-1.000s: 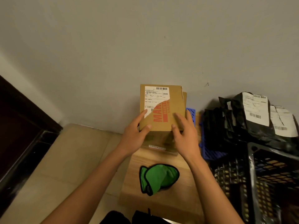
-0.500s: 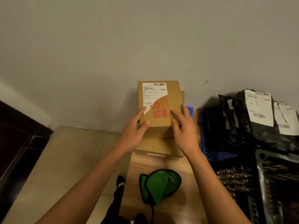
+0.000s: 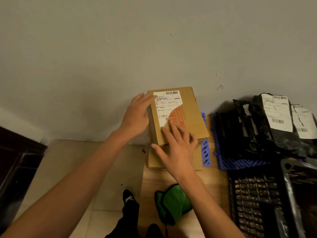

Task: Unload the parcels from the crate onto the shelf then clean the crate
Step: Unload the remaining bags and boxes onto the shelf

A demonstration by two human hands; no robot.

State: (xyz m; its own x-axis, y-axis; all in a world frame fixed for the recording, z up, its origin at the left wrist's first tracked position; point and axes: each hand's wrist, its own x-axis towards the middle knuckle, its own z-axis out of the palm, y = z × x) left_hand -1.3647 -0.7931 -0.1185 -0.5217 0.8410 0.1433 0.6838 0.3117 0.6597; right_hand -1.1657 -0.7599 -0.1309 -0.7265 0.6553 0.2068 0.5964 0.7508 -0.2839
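A brown cardboard parcel [image 3: 187,117] with a white label and red print lies on top of a larger cardboard box [image 3: 157,160], against the wall on a wooden shelf top [image 3: 215,176]. My left hand [image 3: 137,115] lies flat against the parcel's left side, fingers stretched out. My right hand [image 3: 176,146] rests flat on the parcel's near edge with its fingers spread. Neither hand is closed around it. The black mesh crate [image 3: 257,200] stands at the lower right. I cannot see what is inside it.
Several black poly-bag parcels [image 3: 248,131] with white labels lean in a blue rack [image 3: 236,164] to the right of the boxes. A green cloth [image 3: 175,201] lies on the wood near me. Dark furniture [image 3: 15,160] stands at the left, and my shoe [image 3: 128,198] is on the tiled floor.
The parcel now lies on the lower box. Both hands have loosened their grip: the left slid up along its left side, and the right now lies flat on top.
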